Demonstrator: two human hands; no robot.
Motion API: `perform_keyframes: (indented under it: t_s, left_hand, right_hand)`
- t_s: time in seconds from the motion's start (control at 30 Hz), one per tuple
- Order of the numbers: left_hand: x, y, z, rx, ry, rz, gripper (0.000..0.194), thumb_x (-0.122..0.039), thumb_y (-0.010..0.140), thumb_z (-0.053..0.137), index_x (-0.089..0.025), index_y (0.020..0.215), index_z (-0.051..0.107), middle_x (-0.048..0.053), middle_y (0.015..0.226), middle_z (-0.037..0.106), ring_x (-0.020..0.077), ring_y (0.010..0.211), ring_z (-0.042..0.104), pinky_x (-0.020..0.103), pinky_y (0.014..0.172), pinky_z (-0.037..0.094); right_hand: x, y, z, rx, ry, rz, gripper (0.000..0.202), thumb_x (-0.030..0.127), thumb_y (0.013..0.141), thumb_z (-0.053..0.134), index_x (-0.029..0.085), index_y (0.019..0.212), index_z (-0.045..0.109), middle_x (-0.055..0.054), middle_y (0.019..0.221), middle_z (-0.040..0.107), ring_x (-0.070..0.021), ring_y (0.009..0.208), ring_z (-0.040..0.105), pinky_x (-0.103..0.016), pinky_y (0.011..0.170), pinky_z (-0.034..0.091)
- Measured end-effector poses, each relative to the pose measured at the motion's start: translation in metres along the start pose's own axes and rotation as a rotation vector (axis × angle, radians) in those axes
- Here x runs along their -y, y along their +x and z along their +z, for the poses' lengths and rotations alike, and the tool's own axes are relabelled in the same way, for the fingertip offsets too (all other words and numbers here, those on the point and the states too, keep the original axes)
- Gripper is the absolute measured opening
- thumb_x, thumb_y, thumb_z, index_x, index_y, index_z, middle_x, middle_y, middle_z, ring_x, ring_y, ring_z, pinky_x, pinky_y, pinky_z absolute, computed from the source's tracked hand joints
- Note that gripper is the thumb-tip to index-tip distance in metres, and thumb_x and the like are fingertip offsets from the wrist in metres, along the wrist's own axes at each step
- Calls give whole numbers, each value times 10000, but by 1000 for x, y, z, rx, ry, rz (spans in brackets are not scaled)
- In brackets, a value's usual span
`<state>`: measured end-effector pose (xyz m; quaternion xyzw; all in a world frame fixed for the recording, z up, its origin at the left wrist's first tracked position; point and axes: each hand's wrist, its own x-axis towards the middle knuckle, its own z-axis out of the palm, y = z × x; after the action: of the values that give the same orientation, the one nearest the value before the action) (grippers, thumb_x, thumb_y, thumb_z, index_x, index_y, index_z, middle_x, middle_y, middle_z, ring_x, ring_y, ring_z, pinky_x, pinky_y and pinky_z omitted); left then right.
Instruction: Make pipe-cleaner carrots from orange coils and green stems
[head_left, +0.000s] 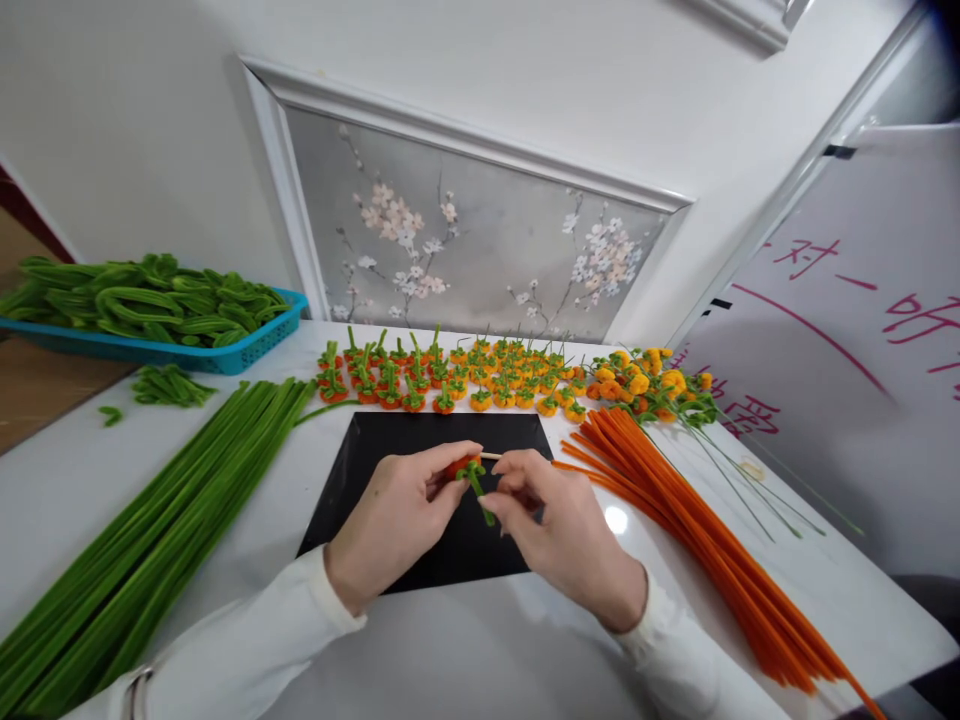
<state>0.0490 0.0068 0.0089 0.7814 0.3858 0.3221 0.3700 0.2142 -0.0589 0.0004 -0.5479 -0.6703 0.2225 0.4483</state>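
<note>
My left hand [405,505] pinches a small orange chenille-stem persimmon or pumpkin [465,465], whose green leafy cap and stem [477,484] point down toward me. Close beside it, my right hand [562,520] has its fingers curled. A thin pale stick [491,456] runs from the orange piece to the right fingers, which seem to hold it. The right thumb is at the green stem; whether it touches is hard to make out. Both hands are above a black mat [435,560] on the white table.
Green chenille stems [172,510] lie at left, orange ones [697,540] at right. Finished orange and yellow pieces [450,375] stand in rows behind the mat. A blue basket [247,350] holds green loops, with cut green pieces [171,385] before it. Yellow flower sprays [645,380] lie back right.
</note>
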Motion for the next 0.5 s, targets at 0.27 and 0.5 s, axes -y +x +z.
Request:
perform_keyframes:
  t_s: [0.27, 0.5]
  left_hand:
    - [-5, -1, -3, -95, 54, 101, 318, -158, 799, 522, -235, 1054, 696, 18, 1054, 709, 207, 924, 661, 276, 838, 508]
    - [-3, 9, -8, 71, -419, -64, 576, -232, 768, 646, -247, 1313, 461, 54, 1288, 572, 200, 1179, 532, 319, 976, 449]
  right_hand:
    - [5, 7, 16, 272, 712, 424, 355, 482, 733, 651, 136, 744, 572, 7, 616, 603, -72, 458, 571, -176, 447, 475]
    - [-7, 12, 16, 94, 758, 383, 342, 469, 728, 672, 129, 704, 642, -3, 641, 612, -45, 458, 533, -142, 428, 434]
